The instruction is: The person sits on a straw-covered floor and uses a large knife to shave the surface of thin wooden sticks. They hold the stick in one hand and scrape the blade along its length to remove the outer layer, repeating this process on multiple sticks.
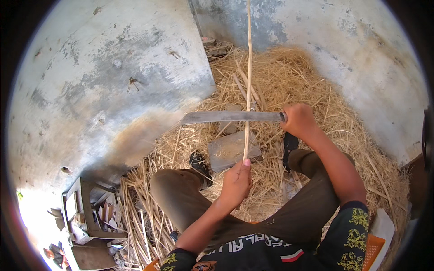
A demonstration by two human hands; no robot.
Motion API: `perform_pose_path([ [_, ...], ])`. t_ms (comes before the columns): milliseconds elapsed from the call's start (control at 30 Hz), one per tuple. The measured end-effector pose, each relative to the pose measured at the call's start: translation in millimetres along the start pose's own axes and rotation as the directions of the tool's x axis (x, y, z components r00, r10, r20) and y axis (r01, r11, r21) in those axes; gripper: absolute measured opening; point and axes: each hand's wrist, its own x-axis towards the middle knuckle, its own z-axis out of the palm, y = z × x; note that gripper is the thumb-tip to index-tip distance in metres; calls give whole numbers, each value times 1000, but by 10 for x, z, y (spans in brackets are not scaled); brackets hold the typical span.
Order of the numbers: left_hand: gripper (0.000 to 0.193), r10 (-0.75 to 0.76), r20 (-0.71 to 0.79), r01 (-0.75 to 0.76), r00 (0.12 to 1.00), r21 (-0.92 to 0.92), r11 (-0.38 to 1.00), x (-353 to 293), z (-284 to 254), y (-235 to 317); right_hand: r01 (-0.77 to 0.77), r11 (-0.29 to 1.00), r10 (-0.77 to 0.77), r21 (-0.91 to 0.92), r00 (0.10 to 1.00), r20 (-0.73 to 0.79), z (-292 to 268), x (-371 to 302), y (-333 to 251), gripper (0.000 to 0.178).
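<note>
A long, thin bamboo strip [249, 67] runs away from me toward the wall. My left hand [237, 181] is closed round its near end, thumb lying along the top. In my right hand [300, 120] is the handle of a machete [230, 117], mostly hidden by the fingers. Its long grey blade points left and lies across the strip, a little beyond my left hand. Whether the edge bites into the strip I cannot tell. Below the blade, a flat wooden block [233, 151] rests on the floor between my feet.
Pale shavings [289, 77] cover the floor and heap up against the wall [325, 27]. On the left are a bundle of thin strips [144, 221] and a wooden frame [86, 212] with scraps inside. An orange plastic seat [373, 248] shows at lower right.
</note>
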Motion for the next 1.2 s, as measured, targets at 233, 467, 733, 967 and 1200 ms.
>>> perform_pose_path([
  [233,36,-156,34,156,987,4,988,-209,212,81,-507,843,531,-179,837,133,-215,310,187,19],
  [467,38,207,107,-233,972,490,840,-150,256,5,-598,793,607,-120,793,62,-577,128,702,23],
  [733,35,399,-93,-231,912,688,688,59,-53,144,-91,994,96,-65,991,93,-186,-272,-263,16],
  [967,30,450,-133,-205,883,753,625,-8,-42,258,84,996,-85,-7,989,-122,-3,39,-111,17],
  [1200,29,417,19,-315,909,685,657,-170,106,182,-564,817,563,-119,825,-48,-481,305,707,25],
])
